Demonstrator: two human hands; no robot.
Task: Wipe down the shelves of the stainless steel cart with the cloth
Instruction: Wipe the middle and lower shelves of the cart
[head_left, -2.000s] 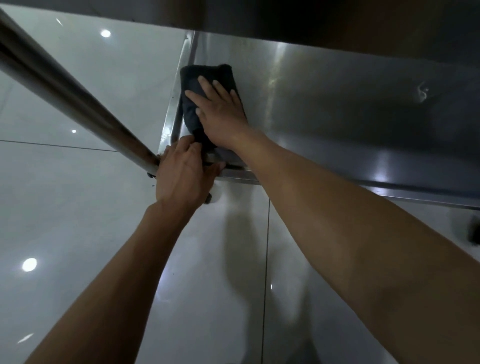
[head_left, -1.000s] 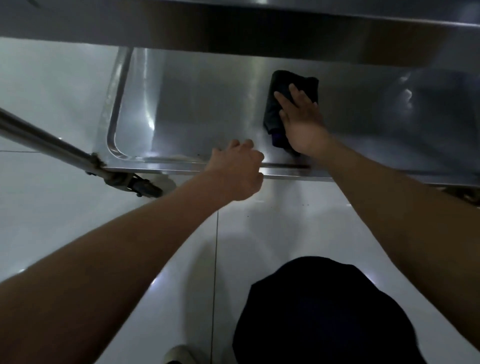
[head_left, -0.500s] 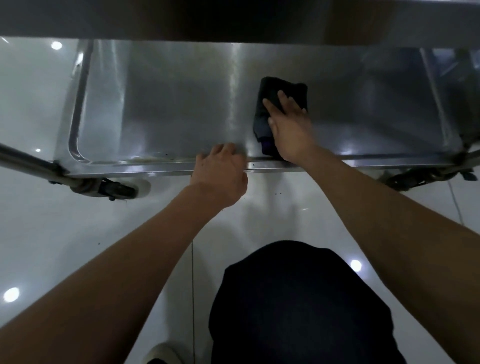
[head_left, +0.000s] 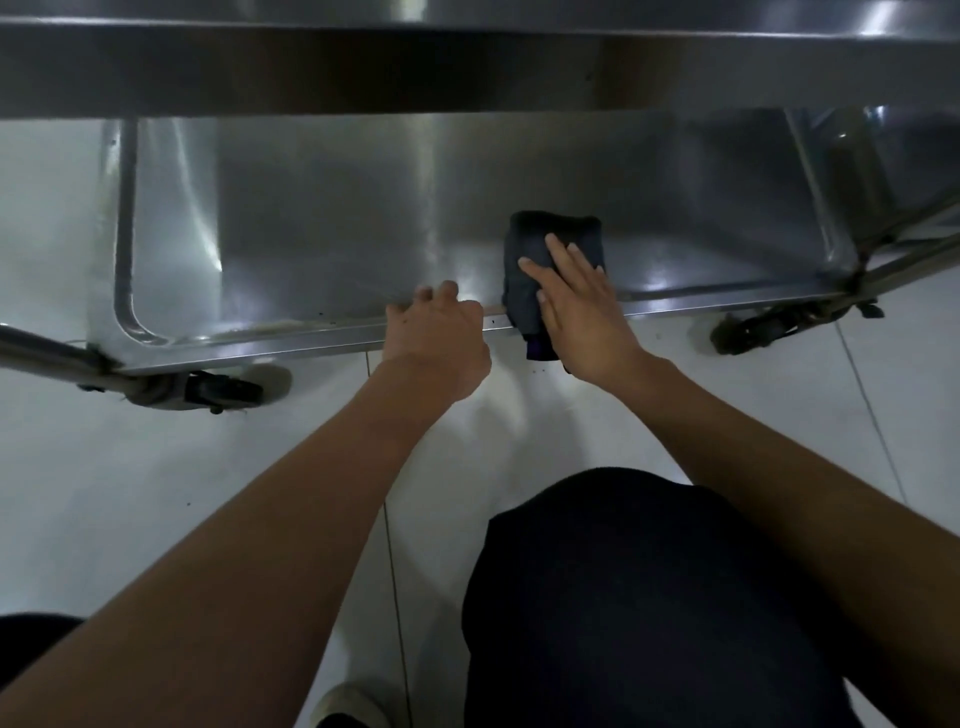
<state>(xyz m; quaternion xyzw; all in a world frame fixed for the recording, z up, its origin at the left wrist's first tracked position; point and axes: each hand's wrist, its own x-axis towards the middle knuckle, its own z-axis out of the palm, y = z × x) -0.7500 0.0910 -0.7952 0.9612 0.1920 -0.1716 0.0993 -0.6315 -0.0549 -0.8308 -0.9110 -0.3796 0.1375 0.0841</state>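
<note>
I have my right hand (head_left: 576, 306) pressed flat, fingers spread, on the folded dark cloth (head_left: 550, 249), which lies on the bottom shelf (head_left: 322, 223) at its near edge, right of middle, with 1 end drooping over the lip. My left hand (head_left: 439, 338) is curled shut over that same near edge just beside it, steadying the cart. To wipe well, I judge I should keep the palm flat and press evenly in overlapping strokes. Open shelf runs wide to the left and to the far edge; the shelf above (head_left: 467, 67) overhangs, and the right post (head_left: 821, 208) bounds the reach.
</note>
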